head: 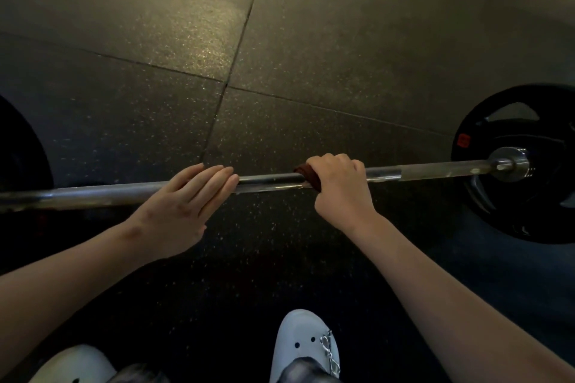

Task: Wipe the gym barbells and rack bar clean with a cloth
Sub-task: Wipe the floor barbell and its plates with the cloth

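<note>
Wiping of the bar is the step in hand, mid-shaft. The right hand grips a dark red cloth wrapped round the bar, fingers curled over it. The left hand rests flat on the bar just beside, fingers straight and together, seemingly steadying it. The next move probably calls for sliding the cloth along toward the right plate, keeping the squeeze firm. The bar lies low across the speckled floor, steel grey and glossy, duller near the right collar, a black plate at each end.
</note>
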